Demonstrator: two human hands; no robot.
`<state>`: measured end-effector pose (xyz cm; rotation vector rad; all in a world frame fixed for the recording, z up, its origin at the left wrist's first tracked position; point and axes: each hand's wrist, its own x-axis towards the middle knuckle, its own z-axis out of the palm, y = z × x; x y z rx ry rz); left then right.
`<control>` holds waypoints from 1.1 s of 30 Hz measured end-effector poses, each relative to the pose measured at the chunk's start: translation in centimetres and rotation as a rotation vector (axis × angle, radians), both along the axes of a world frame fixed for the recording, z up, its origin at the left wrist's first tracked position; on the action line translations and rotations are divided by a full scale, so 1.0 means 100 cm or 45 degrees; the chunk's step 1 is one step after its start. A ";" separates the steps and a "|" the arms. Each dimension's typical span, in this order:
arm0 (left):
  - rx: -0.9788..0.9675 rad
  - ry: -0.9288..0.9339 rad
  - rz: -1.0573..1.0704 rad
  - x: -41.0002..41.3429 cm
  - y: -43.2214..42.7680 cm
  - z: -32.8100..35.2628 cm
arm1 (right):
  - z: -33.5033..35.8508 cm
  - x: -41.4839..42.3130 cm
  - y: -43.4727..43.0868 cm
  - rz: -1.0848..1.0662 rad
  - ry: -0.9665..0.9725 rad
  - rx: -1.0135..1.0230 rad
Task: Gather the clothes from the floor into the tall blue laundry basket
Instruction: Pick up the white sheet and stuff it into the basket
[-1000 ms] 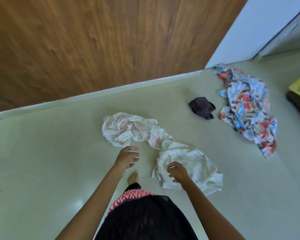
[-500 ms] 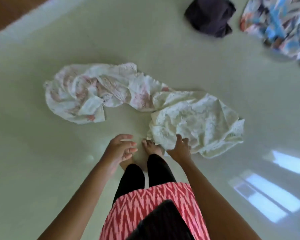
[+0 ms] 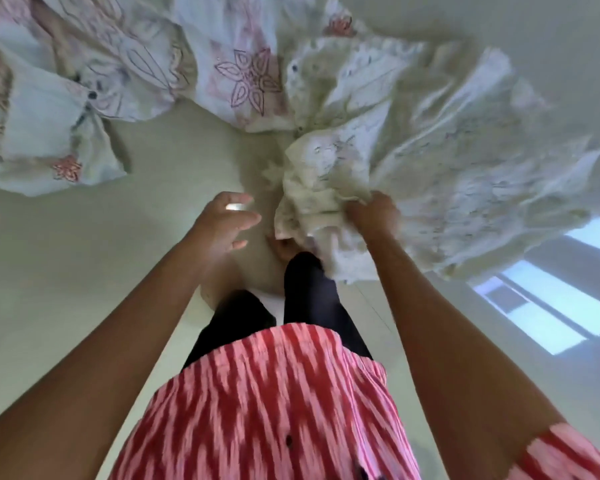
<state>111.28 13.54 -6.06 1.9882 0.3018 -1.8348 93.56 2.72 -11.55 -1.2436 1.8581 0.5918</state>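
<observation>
A cream printed cloth [image 3: 447,161] lies crumpled on the pale floor at the right. My right hand [image 3: 373,214] is shut on a bunched fold of its near edge, lifted a little. My left hand [image 3: 224,223] hovers open just left of that bunch, fingers spread, holding nothing. A white garment with pink flower prints [image 3: 94,81] stretches across the top left, touching the cream cloth near the top centre. The blue laundry basket is out of view.
My legs in black leggings [image 3: 305,292] and a red-and-white patterned top [image 3: 274,403] fill the lower middle. My foot is partly under the cream cloth. A bright window reflection [image 3: 548,306] lies on the floor at the right.
I have bent much closer to the floor. My right hand has closed on the cream cloth's near edge and bunched it up. The dark garment and the blue-red cloth have left the view.
</observation>
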 end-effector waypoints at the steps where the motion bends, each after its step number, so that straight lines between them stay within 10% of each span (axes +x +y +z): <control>1: 0.033 -0.007 0.000 -0.002 0.003 0.007 | 0.014 0.006 0.006 -0.043 -0.063 0.108; 5: 0.121 0.031 0.268 0.005 0.012 0.060 | 0.105 0.046 0.045 -0.249 -0.460 0.722; 10: 0.394 0.001 0.050 0.043 0.043 0.099 | 0.199 0.100 0.074 0.190 -0.671 1.537; 13: 0.563 0.064 -0.231 0.079 0.079 0.104 | 0.176 0.133 0.062 0.475 -0.593 1.269; 17: 0.902 -0.034 -0.797 0.120 0.157 0.057 | 0.112 0.171 0.037 0.891 -0.401 0.296; 23: 0.647 -0.585 -0.388 0.124 0.150 0.040 | 0.022 0.261 0.027 1.526 -0.513 -0.343; 33: 0.445 -0.657 0.221 0.125 0.154 -0.032 | -0.065 0.345 0.072 1.856 -0.340 -0.530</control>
